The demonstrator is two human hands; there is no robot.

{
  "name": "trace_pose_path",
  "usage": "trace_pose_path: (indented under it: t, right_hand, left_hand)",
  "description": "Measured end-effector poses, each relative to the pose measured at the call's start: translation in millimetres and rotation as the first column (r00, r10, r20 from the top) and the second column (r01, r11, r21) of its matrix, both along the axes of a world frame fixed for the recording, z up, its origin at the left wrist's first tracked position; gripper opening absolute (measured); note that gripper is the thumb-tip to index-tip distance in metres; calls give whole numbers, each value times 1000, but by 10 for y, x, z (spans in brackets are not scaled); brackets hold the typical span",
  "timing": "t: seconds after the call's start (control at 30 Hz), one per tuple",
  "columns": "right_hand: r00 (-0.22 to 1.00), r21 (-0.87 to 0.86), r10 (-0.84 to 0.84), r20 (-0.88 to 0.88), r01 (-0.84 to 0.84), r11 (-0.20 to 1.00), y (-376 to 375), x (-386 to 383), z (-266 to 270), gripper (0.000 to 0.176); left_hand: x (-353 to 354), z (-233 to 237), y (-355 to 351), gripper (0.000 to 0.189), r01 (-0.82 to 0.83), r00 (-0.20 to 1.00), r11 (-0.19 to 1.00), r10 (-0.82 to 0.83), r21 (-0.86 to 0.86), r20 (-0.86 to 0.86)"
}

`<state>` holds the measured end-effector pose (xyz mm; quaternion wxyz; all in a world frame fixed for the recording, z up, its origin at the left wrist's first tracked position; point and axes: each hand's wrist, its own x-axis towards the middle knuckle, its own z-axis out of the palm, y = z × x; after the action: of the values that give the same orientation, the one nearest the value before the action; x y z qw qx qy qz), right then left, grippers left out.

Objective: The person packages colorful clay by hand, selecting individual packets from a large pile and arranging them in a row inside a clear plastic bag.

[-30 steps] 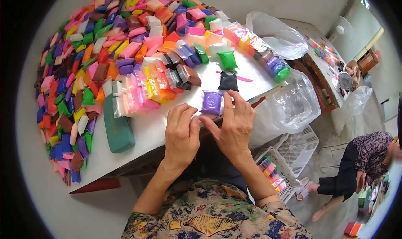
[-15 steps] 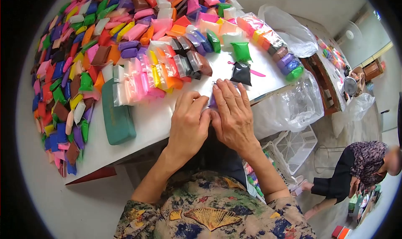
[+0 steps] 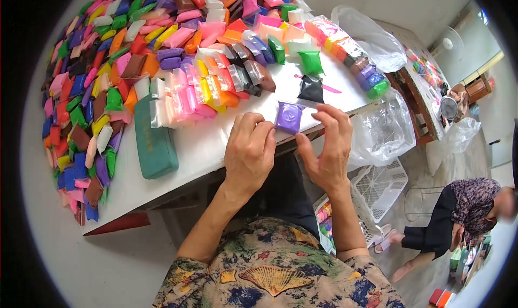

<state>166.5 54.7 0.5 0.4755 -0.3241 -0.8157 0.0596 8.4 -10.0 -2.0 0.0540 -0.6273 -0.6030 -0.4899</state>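
Observation:
A small purple clay packet [image 3: 289, 117] in a clear wrapper lies near the table's front edge, between my hands. My left hand [image 3: 249, 150] is closed at its left side, thumb and forefinger together on the packet's edge. On the other side, my right hand [image 3: 330, 146] is open, thumb and fingers apart, its fingertips by the packet's upper right corner. Just beyond lie a black packet [image 3: 311, 90] and a green packet [image 3: 311, 63]. A pink strip-like tool [image 3: 331, 89] sticks out from behind the black packet.
Rows of coloured packets [image 3: 189, 95] stand beside a green case [image 3: 154, 138] on the left. A large heap of packets [image 3: 86, 97] spreads behind them. Clear plastic bags [image 3: 383, 130] hang at the right edge, above a white crate [image 3: 380, 192]. A person [image 3: 458, 221] sits at right.
My right hand has lifted off the purple packet and moved right, its fingers spreading. The packet, covered before, now shows. My left hand remains at its left side.

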Motion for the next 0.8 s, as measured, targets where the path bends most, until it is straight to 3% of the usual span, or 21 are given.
trace_pose_path:
  t: [0.1, 0.23, 0.5, 0.7, 0.8]
  right_hand:
    - [987, 133, -21, 160, 0, 991, 34, 1, -16, 32]
    - [989, 199, -7, 148, -22, 980, 69, -55, -54, 24]
    - [974, 196, 76, 213, -119, 973, 83, -16, 13, 20]
    - [974, 184, 77, 213, -117, 976, 86, -63, -37, 19]
    - [973, 146, 79, 217, -112, 983, 74, -58, -63, 19]
  left_hand:
    - [5, 18, -9, 13, 7, 1000, 1000, -8, -31, -27]
    - [-6, 39, -6, 16, 27, 997, 999, -29, -37, -70]
    - [-25, 84, -4, 13, 7, 974, 998, -21, -61, -227]
    - [-190, 39, 59, 13, 153, 950, 988, -157, -36, -271]
    - [-179, 40, 46, 15, 148, 941, 988, -155, -47, -300]
